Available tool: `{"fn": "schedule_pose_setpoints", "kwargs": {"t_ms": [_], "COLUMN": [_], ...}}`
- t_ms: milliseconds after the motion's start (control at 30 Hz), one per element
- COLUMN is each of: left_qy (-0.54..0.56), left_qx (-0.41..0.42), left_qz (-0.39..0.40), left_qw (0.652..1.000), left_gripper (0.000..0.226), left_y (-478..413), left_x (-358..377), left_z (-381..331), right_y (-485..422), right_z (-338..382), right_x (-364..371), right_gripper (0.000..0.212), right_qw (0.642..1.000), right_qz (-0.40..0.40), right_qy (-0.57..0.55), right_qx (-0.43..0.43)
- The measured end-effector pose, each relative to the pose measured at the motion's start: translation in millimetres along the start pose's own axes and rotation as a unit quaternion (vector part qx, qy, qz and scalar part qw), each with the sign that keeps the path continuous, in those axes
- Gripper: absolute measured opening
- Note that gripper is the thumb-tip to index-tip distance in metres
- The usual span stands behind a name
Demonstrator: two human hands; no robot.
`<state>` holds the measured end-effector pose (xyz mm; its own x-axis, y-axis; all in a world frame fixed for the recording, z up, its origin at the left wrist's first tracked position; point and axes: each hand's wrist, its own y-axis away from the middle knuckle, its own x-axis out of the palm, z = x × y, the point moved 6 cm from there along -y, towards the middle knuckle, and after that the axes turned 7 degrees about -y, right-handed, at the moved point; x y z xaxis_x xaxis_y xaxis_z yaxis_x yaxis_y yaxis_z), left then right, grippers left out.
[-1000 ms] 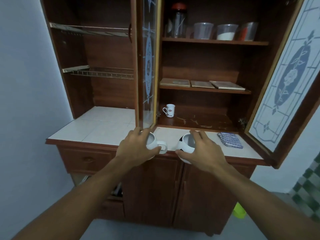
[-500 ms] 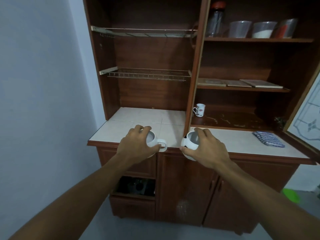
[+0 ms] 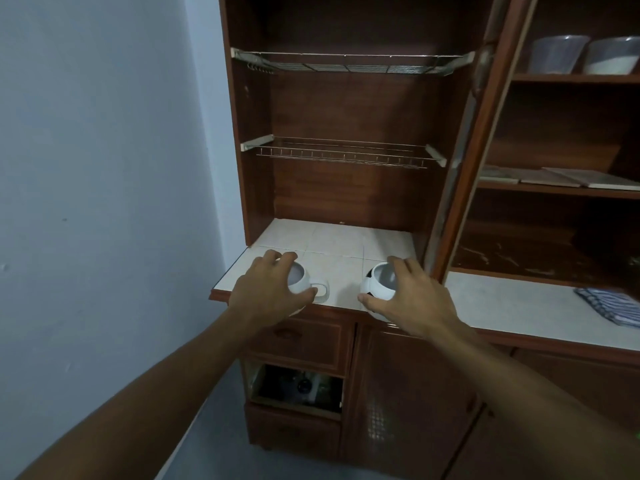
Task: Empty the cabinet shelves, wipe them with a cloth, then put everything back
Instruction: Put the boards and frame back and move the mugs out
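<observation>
My left hand (image 3: 266,289) grips a round white mug (image 3: 304,278) from above, its handle pointing right. My right hand (image 3: 412,297) grips a round white mug with black patches (image 3: 375,282) by the rim. Both mugs are over the front of the tiled counter (image 3: 336,244) in the cabinet's left bay; whether they touch it I cannot tell. A blue striped cloth (image 3: 613,304) lies on the counter at the far right. The right bay's bottom shelf (image 3: 519,254) is bare and stained.
Two wire racks (image 3: 346,64) (image 3: 343,154) hang above the tiled counter. Plastic containers (image 3: 557,53) stand on the top right shelf and flat boards (image 3: 568,176) lie on the middle one. A glass door edge (image 3: 460,161) divides the bays. A wall is at the left.
My view has swung left while both hands carried the mugs leftward, from in front of the right bay to the tiled counter of the left bay. The small mug on the bottom shelf is out of sight.
</observation>
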<state>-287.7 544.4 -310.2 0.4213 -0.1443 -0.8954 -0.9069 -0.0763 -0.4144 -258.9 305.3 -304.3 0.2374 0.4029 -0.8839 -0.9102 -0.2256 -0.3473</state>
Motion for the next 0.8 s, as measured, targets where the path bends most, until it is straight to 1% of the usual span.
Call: {"fn": "schedule_pose_setpoints", "kwargs": {"t_ms": [300,533,800], "left_qy": [-0.006,0.001,0.002], "left_qx": [-0.01,-0.015,-0.028], "left_qz": [0.029,0.022,0.057], "left_qw": [1.0,1.0,0.998], "left_gripper": [0.076,0.077,0.079], "left_y": [-63,-109,-171], "left_x": [33,51,86], "left_z": [34,54,83], "right_y": [-68,-117,-181], "right_z": [6,4,-1], "right_x": [36,58,99], "right_gripper": [0.089,0.087,0.086], "right_qw": [1.0,1.0,1.0], "right_qz": [0.006,0.013,0.023], "right_qy": [-0.001,0.001,-0.013], "right_qx": [0.0,0.002,0.013]}}
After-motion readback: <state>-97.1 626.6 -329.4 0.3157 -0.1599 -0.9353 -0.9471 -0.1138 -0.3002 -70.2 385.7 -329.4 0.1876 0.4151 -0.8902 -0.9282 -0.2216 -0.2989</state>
